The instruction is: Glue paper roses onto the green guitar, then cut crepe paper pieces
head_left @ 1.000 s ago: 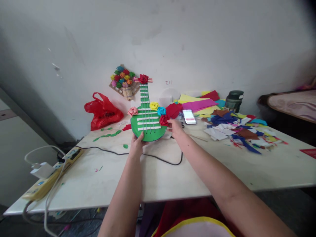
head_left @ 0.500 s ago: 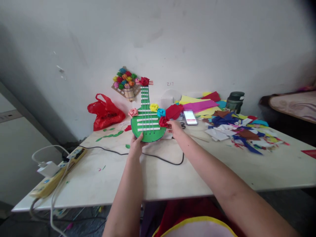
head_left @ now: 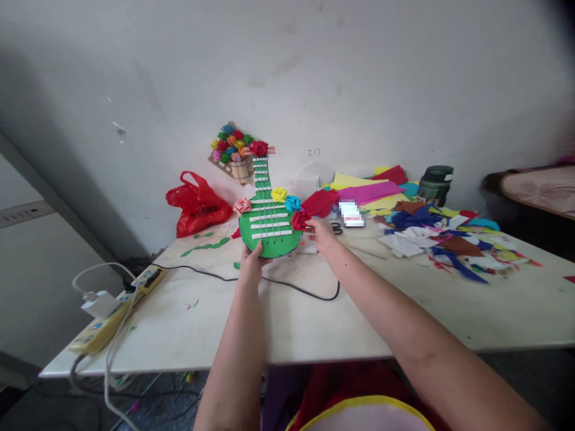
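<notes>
My left hand [head_left: 252, 260] grips the bottom edge of a green paper lute [head_left: 287, 244], its thumb pressed on the front. White strips cross the lute's body and neck, with thin strings running down it. At the lute's right edge, my right hand [head_left: 320, 232] has its fingers closed at a red paper flower [head_left: 300, 220]. Blue [head_left: 293, 203] and yellow [head_left: 279, 194] paper flowers sit just above that one. On the left side is a pink flower [head_left: 242, 205]; another red flower [head_left: 259, 148] tops the neck. The lute is held up above the table, tilted slightly left.
On the white table [head_left: 179, 335] are a red plastic bag [head_left: 200, 206], a power strip [head_left: 121, 317], a black cable [head_left: 309, 293], scissors [head_left: 336, 228], a phone [head_left: 351, 214], coloured paper sheets [head_left: 371, 193], a heap of scraps [head_left: 449, 239] and a dark green bottle [head_left: 435, 185].
The view has shifted a little to the left, and the lute's neck leans slightly more to the left. Both hands keep their places on the lute and the red flower.
</notes>
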Action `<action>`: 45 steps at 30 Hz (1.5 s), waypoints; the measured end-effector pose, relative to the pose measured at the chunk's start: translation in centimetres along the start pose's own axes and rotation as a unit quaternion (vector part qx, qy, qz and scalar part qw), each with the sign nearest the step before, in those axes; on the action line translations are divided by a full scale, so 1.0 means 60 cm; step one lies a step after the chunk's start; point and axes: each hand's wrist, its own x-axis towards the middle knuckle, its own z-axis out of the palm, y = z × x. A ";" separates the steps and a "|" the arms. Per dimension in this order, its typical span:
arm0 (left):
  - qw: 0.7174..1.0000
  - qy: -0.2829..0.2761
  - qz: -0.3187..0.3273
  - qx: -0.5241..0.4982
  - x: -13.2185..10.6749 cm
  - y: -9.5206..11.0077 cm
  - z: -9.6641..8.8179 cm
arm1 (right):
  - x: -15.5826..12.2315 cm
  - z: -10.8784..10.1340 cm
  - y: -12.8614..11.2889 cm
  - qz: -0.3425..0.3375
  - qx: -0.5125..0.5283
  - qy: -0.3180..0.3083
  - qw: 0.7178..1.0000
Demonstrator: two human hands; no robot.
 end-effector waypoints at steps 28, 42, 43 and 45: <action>0.999 0.024 0.031 -0.036 0.010 -0.003 -0.001 | -0.058 -0.064 0.010 -0.213 -0.714 -0.197 0.637; 0.999 0.027 0.024 -0.031 0.010 -0.002 0.001 | -0.018 -0.042 0.080 -0.259 -0.754 -0.148 0.585; 0.999 0.028 0.024 -0.033 0.009 -0.001 0.001 | -0.014 -0.046 0.080 -0.256 -0.751 -0.144 0.591; 0.999 0.029 0.025 -0.036 0.009 -0.001 0.001 | -0.008 -0.056 0.075 -0.258 -0.744 -0.126 0.603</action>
